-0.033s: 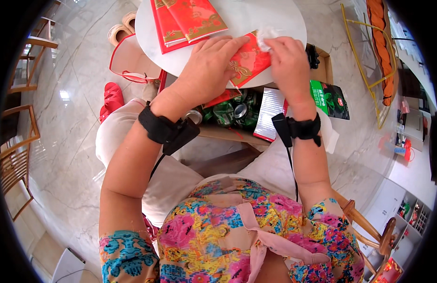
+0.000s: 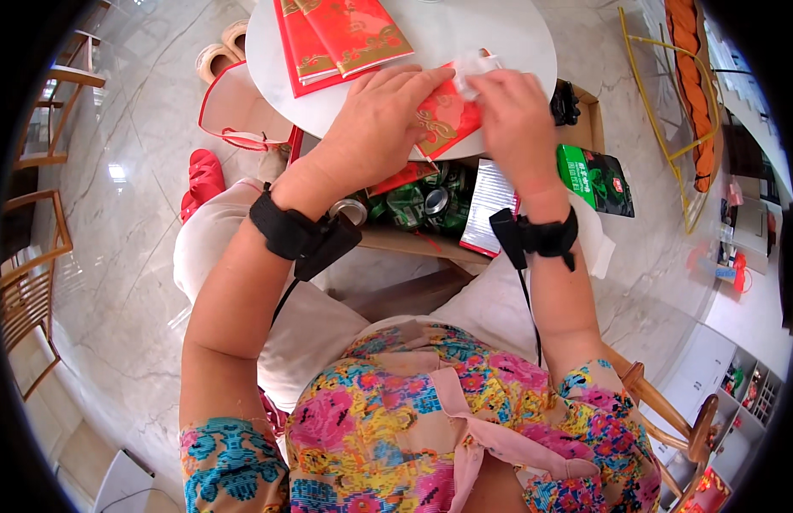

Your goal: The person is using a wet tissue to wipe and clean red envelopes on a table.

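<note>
Round white tabletop (image 2: 490, 26) bears stacked red-and-gold packets (image 2: 353, 36) left, flat red-and-gold packet (image 2: 452, 120) right; brown cardboard box (image 2: 591, 115) lies partly beneath, holds green metal cans (image 2: 407, 206); red-edged pale bag (image 2: 241, 104) sits left

Floor (image 2: 131, 291): glossy, pale, grey-veined, spread below the hands (image 2: 379, 111) | table (image 2: 477, 21): round, white, directly under them | wooden chairs (image 2: 78, 78): far left of them | glare (image 2: 117, 173): bright spot on the floor, left | yellow metal frame (image 2: 671, 159): well right | white cabinet (image 2: 700, 368): far right, behind them
</note>
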{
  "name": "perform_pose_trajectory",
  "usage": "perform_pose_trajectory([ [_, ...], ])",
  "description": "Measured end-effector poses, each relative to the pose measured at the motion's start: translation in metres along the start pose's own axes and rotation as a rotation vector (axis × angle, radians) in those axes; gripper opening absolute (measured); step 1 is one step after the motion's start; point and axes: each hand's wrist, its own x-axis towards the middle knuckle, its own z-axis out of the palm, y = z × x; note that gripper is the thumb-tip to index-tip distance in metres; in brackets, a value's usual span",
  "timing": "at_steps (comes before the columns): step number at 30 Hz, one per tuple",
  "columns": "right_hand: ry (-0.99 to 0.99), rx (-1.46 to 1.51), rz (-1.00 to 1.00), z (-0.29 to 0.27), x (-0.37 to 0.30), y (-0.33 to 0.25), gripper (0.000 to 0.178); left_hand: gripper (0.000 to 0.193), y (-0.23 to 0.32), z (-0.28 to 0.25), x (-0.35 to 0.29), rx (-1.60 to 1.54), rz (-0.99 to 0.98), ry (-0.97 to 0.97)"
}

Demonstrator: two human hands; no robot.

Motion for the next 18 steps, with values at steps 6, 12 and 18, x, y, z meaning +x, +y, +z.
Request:
perform_pose_trajectory([
  [6, -0.010, 0.176, -0.143, 0.006, 0.003, -0.020, 0.019, 0.076, 0.002, -0.006, -0.003, -0.090, -0.063, -0.044],
  [12, -0.022, -0.040, 0.051, 0.004, -0.002, 0.004, 0.022, 0.075, 0.001, -0.001, -0.001, -0.002, -0.011, 0.027],
  [18, -0.038, 0.185, -0.131, 0.008, 0.003, -0.032, 0.023, 0.076, -0.002, -0.004, -0.003, 0.008, -0.001, 0.021],
])
